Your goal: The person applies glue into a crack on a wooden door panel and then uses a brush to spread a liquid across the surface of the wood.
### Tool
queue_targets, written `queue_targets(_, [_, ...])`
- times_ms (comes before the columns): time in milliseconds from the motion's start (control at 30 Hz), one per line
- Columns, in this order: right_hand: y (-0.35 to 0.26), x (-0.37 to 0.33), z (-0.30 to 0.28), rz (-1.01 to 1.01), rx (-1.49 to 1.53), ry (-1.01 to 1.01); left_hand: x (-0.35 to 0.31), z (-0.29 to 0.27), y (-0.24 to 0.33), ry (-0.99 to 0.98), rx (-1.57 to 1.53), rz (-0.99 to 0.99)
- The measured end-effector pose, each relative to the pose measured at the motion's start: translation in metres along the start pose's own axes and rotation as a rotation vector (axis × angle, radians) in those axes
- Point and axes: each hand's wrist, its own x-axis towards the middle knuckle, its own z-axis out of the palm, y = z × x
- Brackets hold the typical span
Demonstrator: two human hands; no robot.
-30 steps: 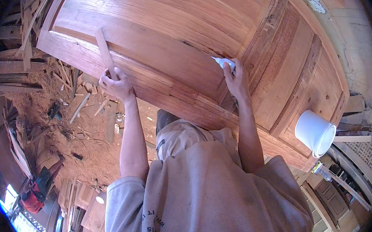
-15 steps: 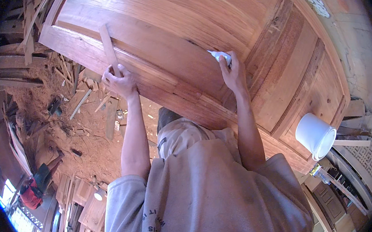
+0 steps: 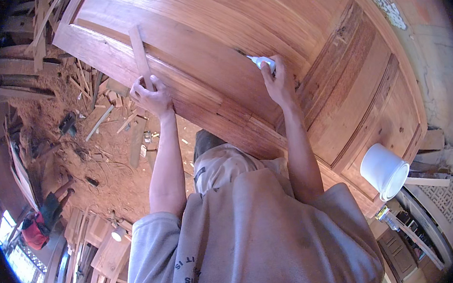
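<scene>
A large panelled wooden door (image 3: 192, 53) lies in front of me. My left hand (image 3: 152, 95) is closed round the lower end of a thin flat wood strip (image 3: 139, 52), which lies across the door's near edge with its far end over the panel. In my right hand (image 3: 279, 83) is a small white squeeze bottle (image 3: 264, 62) with a narrow nozzle. The nozzle points left, close to a dark crack or gap (image 3: 241, 52) in the panel. Whether the tip touches the wood I cannot tell.
A white bucket (image 3: 384, 171) stands on the door's right end, with a brush (image 3: 387, 217) near it. Sawdust and wood offcuts (image 3: 111, 114) litter the floor at left. Another person in red (image 3: 34, 232) is at far left. A stained wall (image 3: 428, 43) rises at right.
My right hand has moved slightly up and left with the bottle, its nozzle nearer the dark crack. In the picture, the left hand and strip sit a little further right.
</scene>
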Motion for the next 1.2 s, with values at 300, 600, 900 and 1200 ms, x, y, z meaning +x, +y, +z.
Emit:
queue_targets(300, [-0.002,0.008,0.007,0.002,-0.048,-0.027,-0.001,0.003,-0.002,0.005,-0.047,-0.026])
queue_targets(600, [0.007,0.014,0.011,-0.025,-0.013,0.002,0.000,0.003,0.000,0.009,-0.028,-0.023])
queue_targets(900, [0.002,0.019,0.012,0.009,-0.032,-0.039,-0.001,0.003,-0.002,0.006,-0.027,-0.028])
queue_targets(1200, [0.007,0.019,0.005,-0.026,-0.045,-0.073,-0.001,0.003,-0.001,0.003,-0.037,-0.035])
